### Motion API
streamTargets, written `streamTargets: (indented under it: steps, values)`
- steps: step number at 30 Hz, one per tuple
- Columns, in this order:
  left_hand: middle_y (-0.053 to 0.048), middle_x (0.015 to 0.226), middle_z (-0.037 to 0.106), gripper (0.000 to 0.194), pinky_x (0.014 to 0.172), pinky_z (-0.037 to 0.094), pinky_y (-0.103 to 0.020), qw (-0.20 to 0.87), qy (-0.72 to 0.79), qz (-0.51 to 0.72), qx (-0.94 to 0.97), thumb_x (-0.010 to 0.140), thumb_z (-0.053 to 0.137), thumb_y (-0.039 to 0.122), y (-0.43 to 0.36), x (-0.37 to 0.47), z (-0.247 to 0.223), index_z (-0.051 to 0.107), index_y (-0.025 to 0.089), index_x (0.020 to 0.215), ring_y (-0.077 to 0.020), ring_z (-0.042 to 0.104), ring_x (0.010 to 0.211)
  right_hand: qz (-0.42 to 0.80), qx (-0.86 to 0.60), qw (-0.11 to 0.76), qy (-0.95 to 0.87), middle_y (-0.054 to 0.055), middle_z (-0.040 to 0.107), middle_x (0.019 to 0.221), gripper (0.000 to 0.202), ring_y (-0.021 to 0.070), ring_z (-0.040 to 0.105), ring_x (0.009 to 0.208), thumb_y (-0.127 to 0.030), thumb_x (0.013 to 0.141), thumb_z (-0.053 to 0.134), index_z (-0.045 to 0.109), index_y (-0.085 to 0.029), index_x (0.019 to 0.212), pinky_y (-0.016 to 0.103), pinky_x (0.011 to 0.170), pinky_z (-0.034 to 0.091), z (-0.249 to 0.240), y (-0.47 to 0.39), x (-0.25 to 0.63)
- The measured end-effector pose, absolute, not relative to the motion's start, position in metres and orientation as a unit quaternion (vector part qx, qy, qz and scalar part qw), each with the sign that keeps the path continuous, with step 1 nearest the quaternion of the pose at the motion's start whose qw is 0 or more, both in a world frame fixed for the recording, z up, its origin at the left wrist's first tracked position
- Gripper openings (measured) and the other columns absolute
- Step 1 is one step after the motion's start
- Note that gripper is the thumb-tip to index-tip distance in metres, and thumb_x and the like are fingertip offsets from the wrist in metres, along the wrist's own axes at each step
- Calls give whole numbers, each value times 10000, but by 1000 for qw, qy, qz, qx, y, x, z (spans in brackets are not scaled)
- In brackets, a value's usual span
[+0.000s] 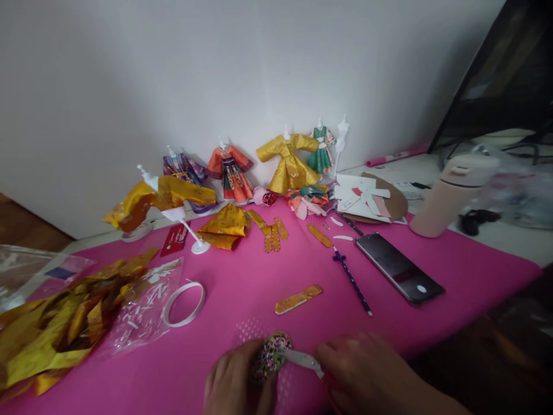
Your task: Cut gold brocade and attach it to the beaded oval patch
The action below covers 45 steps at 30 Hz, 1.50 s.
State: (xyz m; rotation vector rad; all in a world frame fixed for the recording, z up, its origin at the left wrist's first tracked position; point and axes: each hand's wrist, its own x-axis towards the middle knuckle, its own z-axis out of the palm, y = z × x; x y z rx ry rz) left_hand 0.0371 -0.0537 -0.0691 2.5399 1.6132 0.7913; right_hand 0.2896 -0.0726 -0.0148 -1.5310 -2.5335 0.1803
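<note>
A small round container of multicoloured beads (283, 341) sits at the near edge of the pink mat (233, 300), a little right of centre. The left hand (235, 377) grips it from the left, thumb and fingers clamped on its rim. The right hand (356, 366), fingers closed on the red handle, holds scissors (302, 359) with the blade tips in the beads; both hands are slightly blurred. Just beyond lies a yellow fabric strip (298, 300), with a dark blue dotted pen (353, 283) to its right and a phone (400, 268) farther right. To the left are a white ring of tape (185, 304), a clear plastic bag (140, 311) of white bits and a heap of yellow fabric (56, 325). At the far side, miniature dress forms wear a purple robe (184, 167), an orange robe (231, 170), a yellow robe (291, 161) and a green dress (322, 153). A pink bottle (449, 199) stands at the far right.
</note>
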Motion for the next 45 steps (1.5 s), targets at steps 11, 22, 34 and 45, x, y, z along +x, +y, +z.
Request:
streamTargets:
  steps: [11,22,34,45]
  values:
    - [-32,984,742,417,744,562,-377,14,450,230,863,766,588,94,-48,50,-23,570,261,1148,-253,717,845,68,-513,109,-849,0,698,652,218,194,600,495,-67,624,536,565,-231,765,334,486,98,-13,-74,293]
    - [-50,984,718,349,743,556,-374,14,408,214,888,840,551,110,-36,42,-16,560,238,1164,-252,692,845,38,-485,129,-864,-38,646,593,269,158,561,427,-29,639,519,551,-238,805,325,437,104,-17,-73,298]
    - [-49,948,715,276,704,550,-350,4,426,201,882,888,458,146,-9,23,-2,624,249,1084,-232,682,794,65,-521,109,-844,-7,712,675,302,183,658,477,-24,662,527,635,-232,853,282,404,244,-13,-69,306]
    - [-88,1167,714,322,837,578,-366,-114,333,166,921,998,366,178,-5,32,-3,607,184,1212,-238,686,1013,29,-527,105,-843,-37,704,658,261,160,654,447,-55,710,530,608,-243,873,256,361,361,-9,-58,323]
